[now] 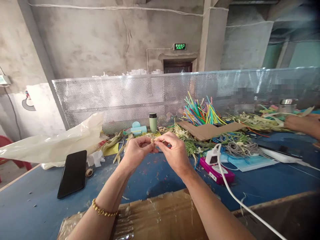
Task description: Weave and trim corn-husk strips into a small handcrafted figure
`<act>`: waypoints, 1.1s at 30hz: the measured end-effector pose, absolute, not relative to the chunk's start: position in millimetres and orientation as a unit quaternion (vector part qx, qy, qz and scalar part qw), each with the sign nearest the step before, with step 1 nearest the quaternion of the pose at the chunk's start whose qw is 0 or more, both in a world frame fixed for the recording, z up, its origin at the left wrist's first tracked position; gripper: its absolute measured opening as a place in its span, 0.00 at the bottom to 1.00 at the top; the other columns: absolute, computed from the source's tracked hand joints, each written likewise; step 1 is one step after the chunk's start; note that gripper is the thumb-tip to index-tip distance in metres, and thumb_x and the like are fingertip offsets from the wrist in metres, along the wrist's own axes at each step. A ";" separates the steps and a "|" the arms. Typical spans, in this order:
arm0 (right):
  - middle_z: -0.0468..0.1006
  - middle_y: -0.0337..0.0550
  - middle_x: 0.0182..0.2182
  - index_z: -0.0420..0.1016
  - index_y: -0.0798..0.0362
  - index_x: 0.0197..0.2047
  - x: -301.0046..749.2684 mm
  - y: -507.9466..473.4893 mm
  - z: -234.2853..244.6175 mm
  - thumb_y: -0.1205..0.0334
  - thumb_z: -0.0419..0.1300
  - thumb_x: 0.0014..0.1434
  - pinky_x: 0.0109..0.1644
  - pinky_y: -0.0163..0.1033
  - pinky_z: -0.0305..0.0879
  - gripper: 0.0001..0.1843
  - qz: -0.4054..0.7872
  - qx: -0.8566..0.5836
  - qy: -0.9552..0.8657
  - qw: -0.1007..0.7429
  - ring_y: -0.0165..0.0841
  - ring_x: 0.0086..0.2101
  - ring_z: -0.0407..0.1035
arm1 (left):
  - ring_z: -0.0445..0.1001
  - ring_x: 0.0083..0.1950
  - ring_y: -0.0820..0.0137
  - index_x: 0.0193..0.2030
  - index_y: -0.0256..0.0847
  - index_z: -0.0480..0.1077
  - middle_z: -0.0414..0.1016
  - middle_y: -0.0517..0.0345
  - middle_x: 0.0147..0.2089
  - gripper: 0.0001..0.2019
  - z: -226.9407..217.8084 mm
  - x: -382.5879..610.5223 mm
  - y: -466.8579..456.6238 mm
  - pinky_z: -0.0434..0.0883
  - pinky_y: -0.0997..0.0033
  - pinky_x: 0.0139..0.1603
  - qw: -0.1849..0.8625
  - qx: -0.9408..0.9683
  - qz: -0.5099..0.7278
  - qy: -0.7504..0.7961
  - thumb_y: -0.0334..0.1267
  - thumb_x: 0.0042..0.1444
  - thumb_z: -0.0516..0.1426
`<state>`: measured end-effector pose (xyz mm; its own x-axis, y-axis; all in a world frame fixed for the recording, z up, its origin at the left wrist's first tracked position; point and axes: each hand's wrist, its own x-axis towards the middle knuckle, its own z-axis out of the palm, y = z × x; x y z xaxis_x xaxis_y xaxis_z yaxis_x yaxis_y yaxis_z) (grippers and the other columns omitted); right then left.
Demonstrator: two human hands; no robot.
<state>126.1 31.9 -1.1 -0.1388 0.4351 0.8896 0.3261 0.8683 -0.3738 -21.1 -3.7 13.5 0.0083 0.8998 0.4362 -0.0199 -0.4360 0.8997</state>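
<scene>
Two bare hands, both yours, come together in the head view above the blue table. Your left hand angles inward, its thumb and forefinger in a narrow pinch; your right hand faces it, knuckles raised, pinching just as narrowly. Between your fingertips, at the point where the hands meet, you hold a tiny pale piece, with the husks beyond. Your fingers cover most of it, so its shape is hard to make out. The bottom edge cuts off your forearms, which hide parts of the carton. At the right edge, a co-worker's hand is blurred; you cannot tell its grip.
</scene>
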 end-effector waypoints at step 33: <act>0.77 0.40 0.28 0.76 0.52 0.30 127.1 25.4 2.1 0.65 0.61 0.58 0.34 0.35 0.67 0.06 0.169 -0.241 -0.759 0.581 0.31 0.29 0.70 | 0.73 0.29 0.72 0.27 0.33 0.76 0.76 0.54 0.26 0.06 15.0 -26.7 -3.3 0.69 0.71 0.37 0.462 0.541 0.639 0.293 0.34 0.46 0.66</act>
<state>127.1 25.4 2.1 -0.2082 0.5622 0.8004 0.1682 0.8267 -0.5369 -26.7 -3.3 15.0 0.0125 0.9077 0.4195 -0.2730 -0.4005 0.8747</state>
